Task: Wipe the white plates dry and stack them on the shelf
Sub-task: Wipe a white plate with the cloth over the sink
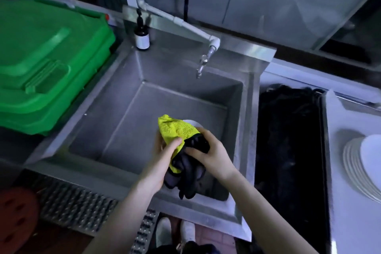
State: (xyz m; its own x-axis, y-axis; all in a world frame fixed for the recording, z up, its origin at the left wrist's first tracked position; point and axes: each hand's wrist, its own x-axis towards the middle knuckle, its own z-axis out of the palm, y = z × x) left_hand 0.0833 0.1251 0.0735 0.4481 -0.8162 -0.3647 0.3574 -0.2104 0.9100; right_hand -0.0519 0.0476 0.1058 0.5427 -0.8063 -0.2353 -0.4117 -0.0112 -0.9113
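Both hands meet over the near right part of the steel sink (132, 97). The left hand (165, 151) pinches a cloth (177, 130), yellow on one face and dark on the other, with its thumb laid across the yellow side and its fingers behind. The right hand (210, 151) curls its fingers round the dark bunched part of the cloth, just beside the left thumb. The loose end hangs below both wrists into the basin.

A white plate (193, 123) is wrapped in the cloth between the hands. Only a thin arc of its rim shows, just beyond the fingers.

Beyond the grip and a little to its right, the faucet (203, 64) hangs over the basin, well apart from the hands. Farther back to the left, a dark bottle (141, 37) with a white label stands on the sink's rear corner. Well to the left of the grip lie stacked green bin lids (47, 64). Just right of the sink is a black tub (288, 140) with dark contents. Past it, a stack of white plates (354, 169) rests on a pale counter (338, 121). Below the grip, near the sink's front edge, are a metal grating (78, 206) and the person's light shoes (164, 231).
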